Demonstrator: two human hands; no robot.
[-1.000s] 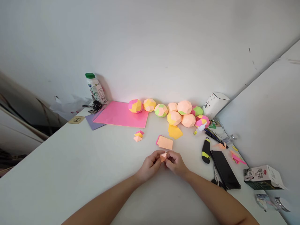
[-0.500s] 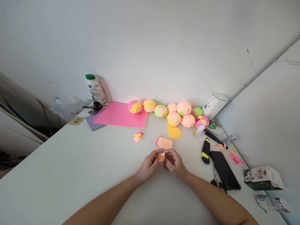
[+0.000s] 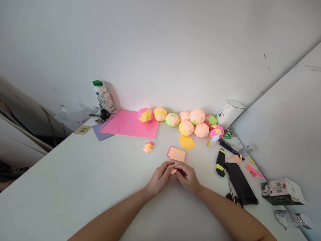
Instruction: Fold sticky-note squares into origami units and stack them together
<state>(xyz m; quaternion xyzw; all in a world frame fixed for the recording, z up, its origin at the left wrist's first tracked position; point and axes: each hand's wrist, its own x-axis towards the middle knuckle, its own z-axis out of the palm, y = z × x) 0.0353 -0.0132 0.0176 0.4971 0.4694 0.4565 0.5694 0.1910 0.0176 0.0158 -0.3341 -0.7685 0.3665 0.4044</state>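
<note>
Both of my hands meet over the white table (image 3: 75, 174), pinched on a small folded orange paper piece (image 3: 173, 171). My left hand (image 3: 160, 177) grips it from the left, my right hand (image 3: 187, 175) from the right, and the fingers hide most of the piece. Just beyond them lies a stack of orange and pink paper squares (image 3: 176, 153). A few small folded units (image 3: 148, 147) lie to the left of that stack, and a yellow square sheet (image 3: 187, 142) lies farther back.
Several paper polyhedron balls (image 3: 185, 120) line the wall beside a pink sheet (image 3: 130, 123), purple paper, keys and a green-capped bottle (image 3: 102, 95). On the right lie a black-yellow highlighter (image 3: 220, 162), a black phone (image 3: 241, 183), scissors, pens, a white box and a carton (image 3: 282, 191).
The folded orange piece stood up between my fingertips earlier; now it sits lower and is mostly covered by my fingers. Both hands stayed in the same spot.
</note>
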